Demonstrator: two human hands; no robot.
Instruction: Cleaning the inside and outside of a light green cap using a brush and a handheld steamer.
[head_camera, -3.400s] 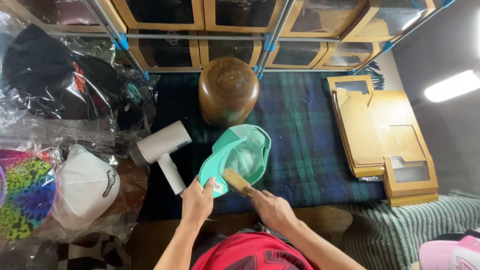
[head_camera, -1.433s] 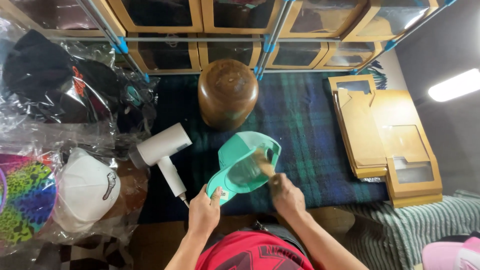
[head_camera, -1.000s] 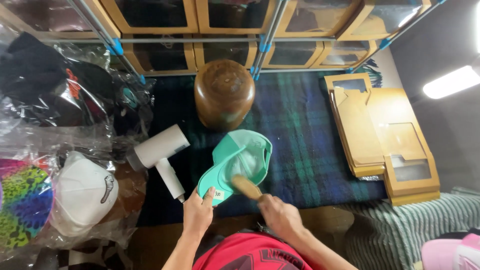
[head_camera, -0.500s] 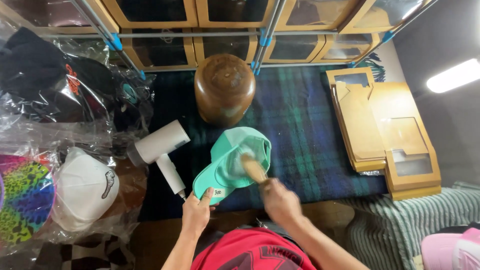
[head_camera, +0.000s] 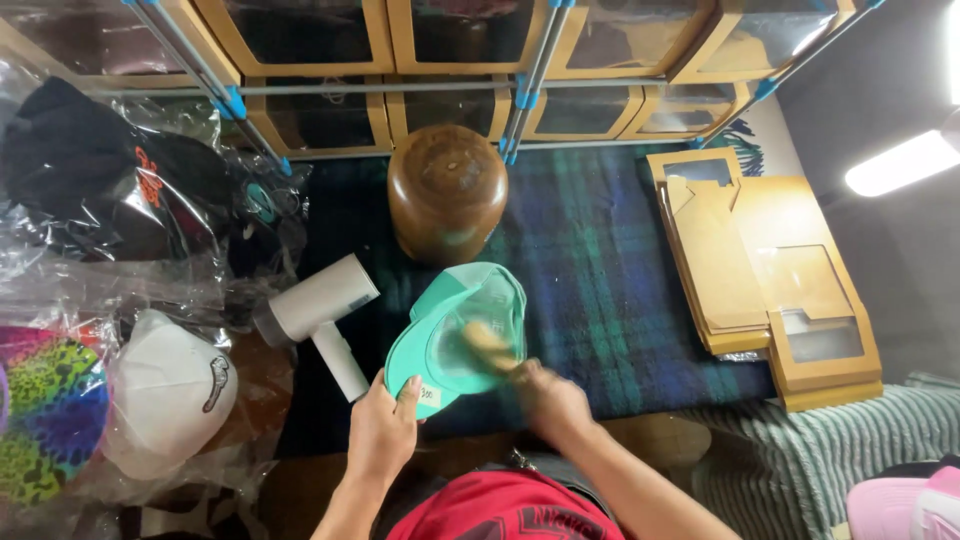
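Head view: my left hand (head_camera: 382, 432) grips the mint-green cap's (head_camera: 455, 335) brim while my right hand (head_camera: 548, 398), closed on a tan brush (head_camera: 487, 345), scrubs inside; next, steady strokes.

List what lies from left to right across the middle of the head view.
Multicoloured cap → white cap → white hair dryer → left hand → mint green cap → right hand → flattened cardboard boxes.
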